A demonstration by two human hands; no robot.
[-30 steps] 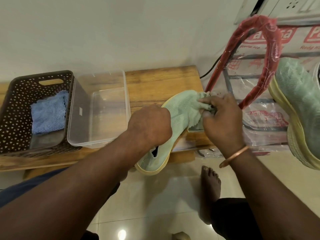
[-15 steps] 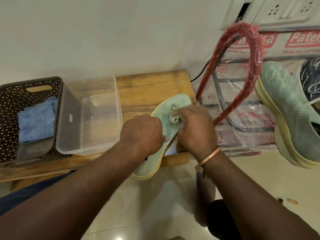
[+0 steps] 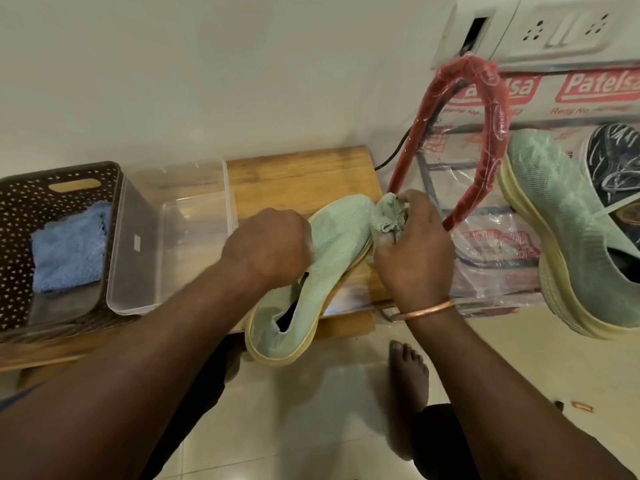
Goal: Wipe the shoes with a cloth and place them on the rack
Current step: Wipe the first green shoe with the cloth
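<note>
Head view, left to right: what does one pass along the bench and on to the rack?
In order: basket → clear tub → left hand → held shoe → right hand → red rack bar → racked shoe → dark shoe.

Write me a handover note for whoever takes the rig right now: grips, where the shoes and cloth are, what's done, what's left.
Left grip holds the pale green knit shoe at its middle, heel past the wooden bench front edge.
Right grip pinches the bunched green cloth against that shoe's toe.
Done: the matching pale green shoe sits on the red plastic-wrapped rack, beside a dark laced shoe.
Left: finish wiping the held shoe, then probably set it on the rack by its mate.
</note>
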